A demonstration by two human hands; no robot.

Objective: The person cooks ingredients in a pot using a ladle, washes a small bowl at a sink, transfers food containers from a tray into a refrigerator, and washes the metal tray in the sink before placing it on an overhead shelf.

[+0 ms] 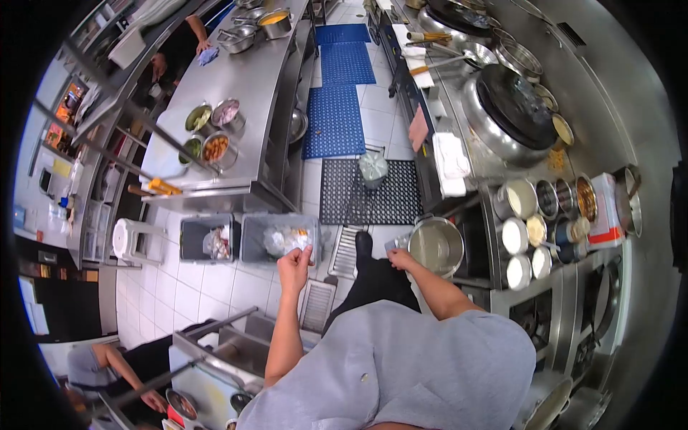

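Note:
My left hand [294, 269] is raised in a loose fist, thumb up, in front of a grey bin [246, 247] holding clear plastic. Nothing shows in its fingers. At the left rim of a large metal pot [436, 247] with cloudy liquid is my right hand [401, 259], its fingers curled. A small pale edge shows beside these fingers; I cannot make out whether it is held or part of the pot.
Blue mats [337, 122] and a black mat [330, 190] line the aisle, with a tied plastic bag [373, 168] on the black one. Left is a steel counter [247, 143]; right, a wok range [494, 147]. Another person's arm [125, 369] shows at lower left.

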